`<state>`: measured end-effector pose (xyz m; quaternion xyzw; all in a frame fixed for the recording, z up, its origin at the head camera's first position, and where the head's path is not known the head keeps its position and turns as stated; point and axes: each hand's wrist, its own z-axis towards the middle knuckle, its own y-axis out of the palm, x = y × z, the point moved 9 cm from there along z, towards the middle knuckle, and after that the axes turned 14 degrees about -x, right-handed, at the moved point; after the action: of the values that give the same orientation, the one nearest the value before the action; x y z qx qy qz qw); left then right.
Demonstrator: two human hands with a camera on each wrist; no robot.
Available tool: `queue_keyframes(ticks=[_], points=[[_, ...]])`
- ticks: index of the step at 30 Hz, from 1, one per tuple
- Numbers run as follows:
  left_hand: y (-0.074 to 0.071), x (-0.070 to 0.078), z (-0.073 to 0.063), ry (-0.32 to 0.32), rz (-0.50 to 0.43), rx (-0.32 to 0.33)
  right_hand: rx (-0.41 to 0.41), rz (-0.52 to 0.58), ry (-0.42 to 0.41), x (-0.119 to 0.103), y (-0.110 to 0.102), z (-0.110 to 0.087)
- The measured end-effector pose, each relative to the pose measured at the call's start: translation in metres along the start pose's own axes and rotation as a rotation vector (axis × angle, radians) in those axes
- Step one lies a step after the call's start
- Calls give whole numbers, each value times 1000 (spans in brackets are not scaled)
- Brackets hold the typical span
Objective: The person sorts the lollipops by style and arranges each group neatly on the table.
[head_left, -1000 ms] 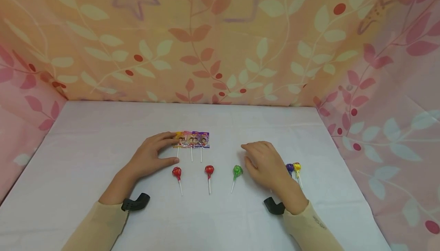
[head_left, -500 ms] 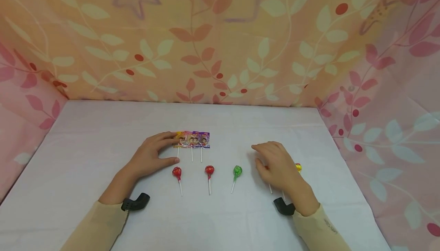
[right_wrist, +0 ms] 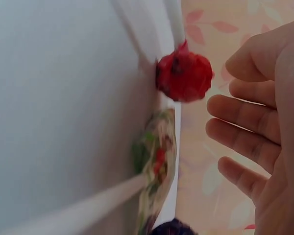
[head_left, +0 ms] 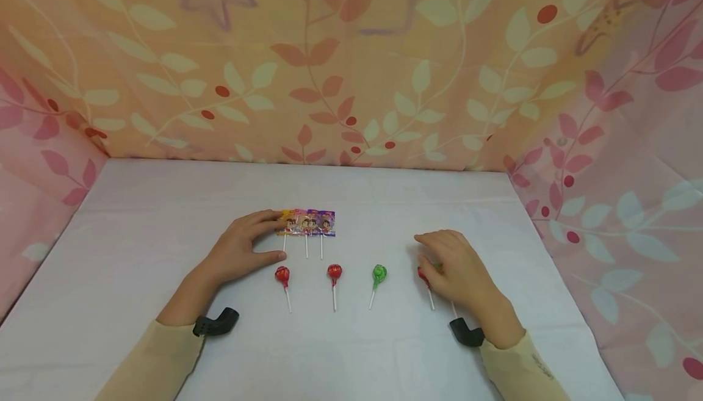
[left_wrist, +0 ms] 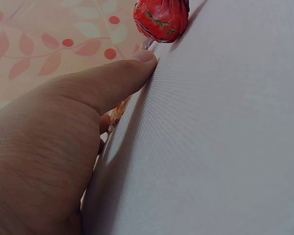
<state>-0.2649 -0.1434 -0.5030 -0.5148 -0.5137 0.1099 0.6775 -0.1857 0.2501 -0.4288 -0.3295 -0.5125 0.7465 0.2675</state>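
White tabletop (head_left: 165,205), leafy drapes (head_left: 384,71). Flat-wrapped lollipops (head_left: 310,223) already lined up at the left hand (head_left: 241,248), fingers relaxed. Still spaced apart: red lollipops (head_left: 334,271), green lollipop (head_left: 379,274). Right hand (head_left: 458,270) holds nothing, beside further, part-hidden lollipops (right_wrist: 183,76).

Leafy drapes (head_left: 351,83) around white table (head_left: 351,358)

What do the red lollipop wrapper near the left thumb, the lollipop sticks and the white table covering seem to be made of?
Red lollipop wrapper: probably thin plastic film, glossy, with gathered folds.
Lollipop sticks: plastic or rolled paper, plain white and straight; too small to tell which.
White table covering: likely woven cloth, matte, with fine thread lines close up.
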Motion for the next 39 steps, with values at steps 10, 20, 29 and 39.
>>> queue_keyframes(ticks=[10,20,29,39], points=[[-1,1,0,24,-2,12,-28,24,39,11,-3,-16],[1,-2,0,-6,11,6,-111,42,78,21,-2,-31],[1,-2,0,0,4,6,-181,57,106,29,0,-43],[1,-2,0,-5,2,12,-292,72,167,34,5,-46]])
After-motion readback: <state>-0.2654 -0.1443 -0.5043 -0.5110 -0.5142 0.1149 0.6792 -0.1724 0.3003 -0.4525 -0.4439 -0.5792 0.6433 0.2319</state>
